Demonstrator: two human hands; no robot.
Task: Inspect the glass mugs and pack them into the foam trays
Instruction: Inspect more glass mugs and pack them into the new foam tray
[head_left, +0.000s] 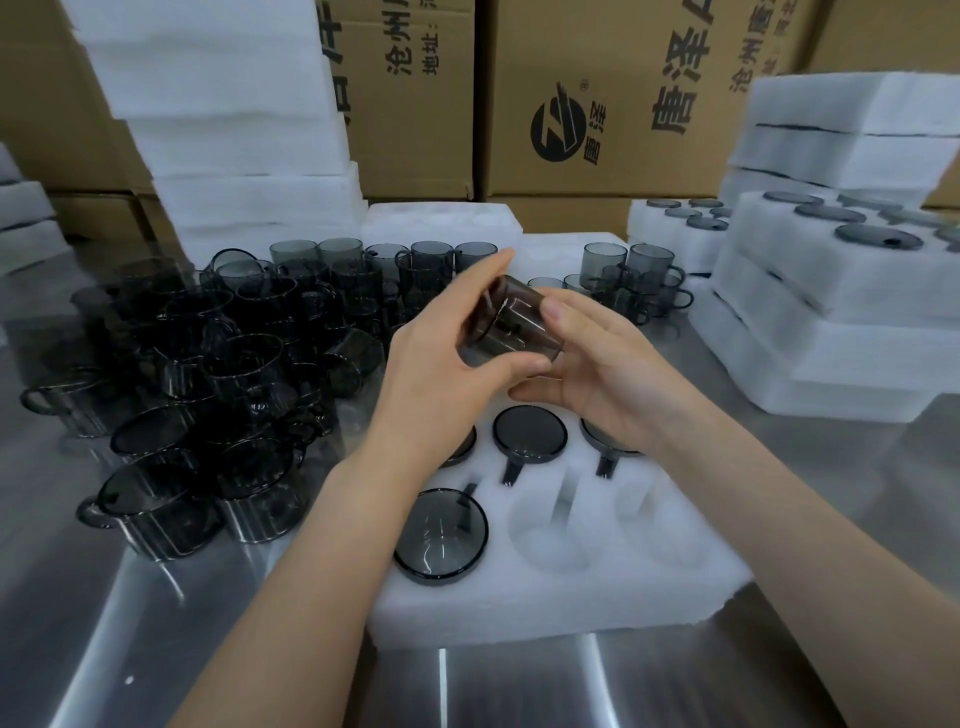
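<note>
Mug (511, 325) lies tilted between both hands: left hand (441, 358) grips one side, right hand (608, 379) cups the other, thumb on top; tray (571, 597) lies beneath the grip.

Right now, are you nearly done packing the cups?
Not nearly. Filled trays sit stacked at the right, and the front tray shows four mugs in. The left hand and right hand hold one mug. Two slots show empty, and a big pile of mugs waits.

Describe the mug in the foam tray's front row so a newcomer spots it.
Find the nearest foam tray on the steel table. In its front row, the left end holds a smoky glass mug. It's that row's only mug: both pockets to its right are empty.
</note>
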